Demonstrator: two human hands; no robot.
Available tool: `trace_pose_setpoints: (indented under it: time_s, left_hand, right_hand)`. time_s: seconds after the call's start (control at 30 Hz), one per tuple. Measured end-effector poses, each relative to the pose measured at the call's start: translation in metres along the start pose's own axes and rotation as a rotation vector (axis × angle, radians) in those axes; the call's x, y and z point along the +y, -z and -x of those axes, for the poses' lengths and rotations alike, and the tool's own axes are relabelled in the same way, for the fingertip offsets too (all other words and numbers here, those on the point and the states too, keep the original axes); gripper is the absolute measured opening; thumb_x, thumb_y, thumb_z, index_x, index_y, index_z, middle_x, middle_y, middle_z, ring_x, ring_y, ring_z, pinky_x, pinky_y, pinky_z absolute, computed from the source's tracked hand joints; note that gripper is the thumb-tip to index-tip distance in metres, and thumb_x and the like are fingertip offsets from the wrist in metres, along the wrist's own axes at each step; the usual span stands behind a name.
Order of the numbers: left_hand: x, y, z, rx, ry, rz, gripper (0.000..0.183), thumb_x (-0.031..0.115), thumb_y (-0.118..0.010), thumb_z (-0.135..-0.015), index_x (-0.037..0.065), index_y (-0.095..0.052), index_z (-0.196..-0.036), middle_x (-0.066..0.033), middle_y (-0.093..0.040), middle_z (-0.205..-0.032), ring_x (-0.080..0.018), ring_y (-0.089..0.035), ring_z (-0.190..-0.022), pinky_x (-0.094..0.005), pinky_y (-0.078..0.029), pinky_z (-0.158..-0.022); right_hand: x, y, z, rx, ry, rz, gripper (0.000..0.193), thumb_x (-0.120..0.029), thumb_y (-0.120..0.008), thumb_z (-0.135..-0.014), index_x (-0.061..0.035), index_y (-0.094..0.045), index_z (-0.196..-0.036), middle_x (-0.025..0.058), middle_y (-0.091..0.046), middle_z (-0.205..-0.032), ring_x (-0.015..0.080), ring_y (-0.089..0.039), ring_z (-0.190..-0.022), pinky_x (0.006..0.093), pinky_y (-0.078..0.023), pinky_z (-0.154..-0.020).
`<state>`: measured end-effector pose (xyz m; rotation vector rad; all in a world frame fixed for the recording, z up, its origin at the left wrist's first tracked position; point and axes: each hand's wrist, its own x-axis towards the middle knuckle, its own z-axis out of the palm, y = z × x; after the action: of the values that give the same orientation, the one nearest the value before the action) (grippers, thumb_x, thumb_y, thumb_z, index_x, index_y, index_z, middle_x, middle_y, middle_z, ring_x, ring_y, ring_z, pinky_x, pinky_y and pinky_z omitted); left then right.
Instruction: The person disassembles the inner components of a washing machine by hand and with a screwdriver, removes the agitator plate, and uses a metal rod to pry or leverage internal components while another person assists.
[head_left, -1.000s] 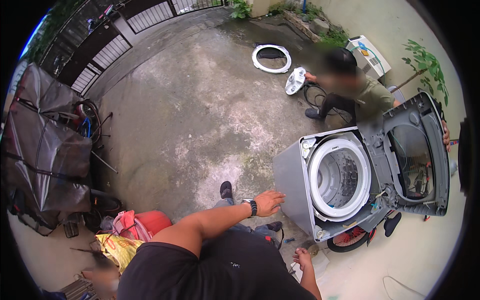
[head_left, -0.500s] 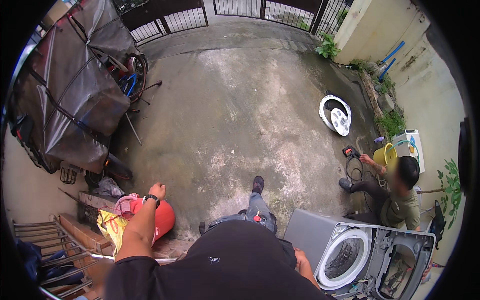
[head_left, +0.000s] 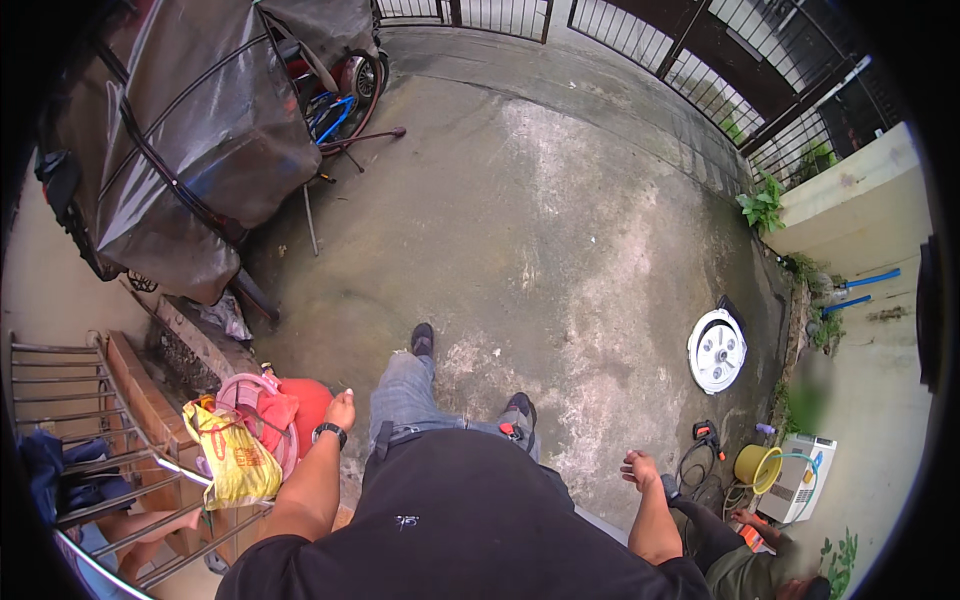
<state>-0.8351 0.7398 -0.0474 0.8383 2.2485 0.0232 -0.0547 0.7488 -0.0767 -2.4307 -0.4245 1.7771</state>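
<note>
My left hand (head_left: 342,410) is loosely closed, with nothing seen in it and a dark watch on the wrist. It hangs beside a rounded red container (head_left: 313,402). Next to that stand a pink tub (head_left: 240,392) and a yellow printed bag (head_left: 238,458). On the other side my right hand (head_left: 640,468) is held away from my body, its fingers half curled and apart, holding nothing visible. A co-worker (head_left: 745,550) is low down close to my right forearm. My legs are in mid-stride, one foot (head_left: 423,340) ahead of the other.
On the wet concrete lie a round white part (head_left: 717,350) and a pressure-washer gun (head_left: 706,435) with its hose. A yellow bucket (head_left: 757,468) stands by a white boxy unit (head_left: 803,478). Covered vehicle (head_left: 200,130) at left, metal railing (head_left: 70,400) near left, gate (head_left: 720,60) beyond.
My view has turned right and moved forward, so the washing machine has nearly left the picture. The right hand has swung out from my side. The other foot is now in front.
</note>
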Motion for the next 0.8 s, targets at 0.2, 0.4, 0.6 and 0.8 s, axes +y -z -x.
trace_pose_setpoints:
  time_s: [0.2,0.4,0.6,0.8]
  left_hand:
    - [0.014,0.026,-0.198,-0.029,0.077,-0.016,0.055,0.047,-0.037,-0.106,0.004,-0.064,-0.127,-0.0273,-0.065,-0.128,-0.0459,-0.058,-0.124,-0.0534,-0.045,-0.106]
    - [0.128,0.112,-0.566,-0.022,-0.09,0.061,0.035,0.029,-0.051,-0.102,0.011,-0.065,-0.129,-0.0211,-0.068,-0.126,-0.0391,-0.063,-0.121,-0.0482,-0.049,-0.103]
    - [0.304,0.216,-0.989,0.079,-0.355,0.783,0.058,0.013,-0.057,-0.102,-0.003,-0.035,-0.154,-0.0242,-0.047,-0.155,-0.0293,-0.047,-0.144,-0.0363,-0.036,-0.118]
    - [0.263,0.287,-1.153,0.773,0.185,0.217,0.078,0.029,-0.066,-0.089,-0.01,-0.036,-0.149,-0.0335,-0.04,-0.152,-0.046,-0.037,-0.143,-0.0483,-0.03,-0.122]
  right_hand:
    - [-0.269,-0.109,-0.082,0.163,0.294,-0.127,0.043,-0.032,-0.055,-0.105,-0.007,-0.052,-0.14,0.0122,-0.065,-0.125,0.0259,-0.067,-0.102,0.0406,-0.056,-0.083]
    - [-0.347,-0.371,-0.113,0.035,0.155,0.029,0.043,-0.032,-0.061,-0.102,-0.0062,-0.057,-0.136,0.0125,-0.067,-0.118,0.0264,-0.069,-0.095,0.041,-0.058,-0.076]
    - [-0.428,-0.531,-0.108,-0.234,-0.166,0.284,0.041,-0.03,-0.065,-0.101,-0.0029,-0.06,-0.132,0.0116,-0.071,-0.111,0.024,-0.072,-0.091,0.0374,-0.058,-0.073]
    - [-0.521,-0.569,-0.062,0.054,-0.34,0.002,0.036,-0.025,-0.057,-0.105,-0.0046,-0.058,-0.134,0.0117,-0.071,-0.114,0.0237,-0.071,-0.093,0.0376,-0.059,-0.078]
